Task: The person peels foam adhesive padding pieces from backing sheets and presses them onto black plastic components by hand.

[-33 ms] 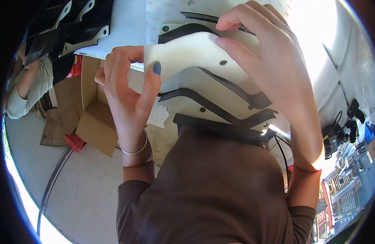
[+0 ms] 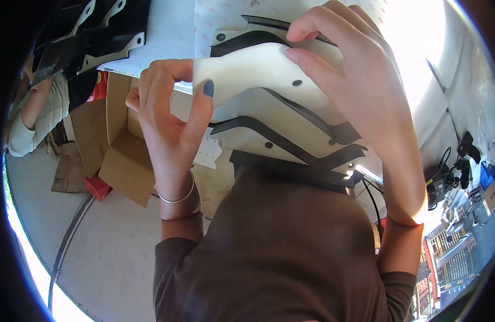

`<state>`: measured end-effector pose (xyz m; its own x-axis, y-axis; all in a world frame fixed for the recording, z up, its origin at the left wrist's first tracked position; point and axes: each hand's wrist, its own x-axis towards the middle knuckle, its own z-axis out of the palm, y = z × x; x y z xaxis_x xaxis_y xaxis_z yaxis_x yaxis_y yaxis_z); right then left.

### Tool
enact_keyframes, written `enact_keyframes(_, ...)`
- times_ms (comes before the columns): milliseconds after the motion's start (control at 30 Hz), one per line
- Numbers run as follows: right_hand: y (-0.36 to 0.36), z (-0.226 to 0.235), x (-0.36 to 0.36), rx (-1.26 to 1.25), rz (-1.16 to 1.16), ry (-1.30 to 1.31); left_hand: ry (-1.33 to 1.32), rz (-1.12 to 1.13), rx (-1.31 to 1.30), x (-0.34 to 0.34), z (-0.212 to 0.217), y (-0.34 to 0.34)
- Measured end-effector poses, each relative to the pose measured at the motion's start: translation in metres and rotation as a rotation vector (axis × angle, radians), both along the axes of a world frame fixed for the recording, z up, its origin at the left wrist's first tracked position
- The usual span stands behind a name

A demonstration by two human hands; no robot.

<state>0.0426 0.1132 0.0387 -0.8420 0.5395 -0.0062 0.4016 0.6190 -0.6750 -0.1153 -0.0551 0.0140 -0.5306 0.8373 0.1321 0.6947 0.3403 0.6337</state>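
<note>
Left hand: the left hand (image 2: 169,115) sits left of centre in the frame, closed on the left end of the white curved piece (image 2: 258,67), thumb with a dark-painted nail pressed on its face and fingers curled behind its edge.
Right hand: the right hand (image 2: 360,80) comes in from the upper right, fingers bent over the top edge of the same white piece and gripping it from above.
White piece: held between both hands in the upper middle of the frame, lying on top of the stack.
Stack: a stack of flat white and black curved pieces (image 2: 290,134) with small round holes sits just under the white piece, resting against the person's brown top (image 2: 279,241).
Bracelet: a thin silver bangle (image 2: 175,196) circles the left wrist.
Upper left: more black and white cut pieces (image 2: 97,37) lie on a grey surface (image 2: 167,37).
Left side: an open cardboard box (image 2: 124,155) stands on the floor; another person's sleeve (image 2: 35,123) shows at the far left edge.
Right edge: cables and dark gear (image 2: 451,172) lie low on the right.
Change: this is the same moment as the other frame, and no shift shows in either hand or in the stack.
</note>
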Motion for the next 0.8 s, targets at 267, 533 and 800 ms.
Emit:
enact_keyframes(267,-0.001,-0.018,-0.016,0.192,0.081,-0.082,0.018,-0.094,-0.045,-0.024,-0.02,0.0)
enact_keyframes(533,-0.012,-0.023,-0.021,0.199,-0.028,0.057,-0.324,-0.071,0.023,-0.028,-0.035,0.004)
enact_keyframes(800,-0.015,-0.019,-0.024,0.068,-0.112,0.035,-0.462,-0.029,0.041,-0.02,-0.035,0.012)
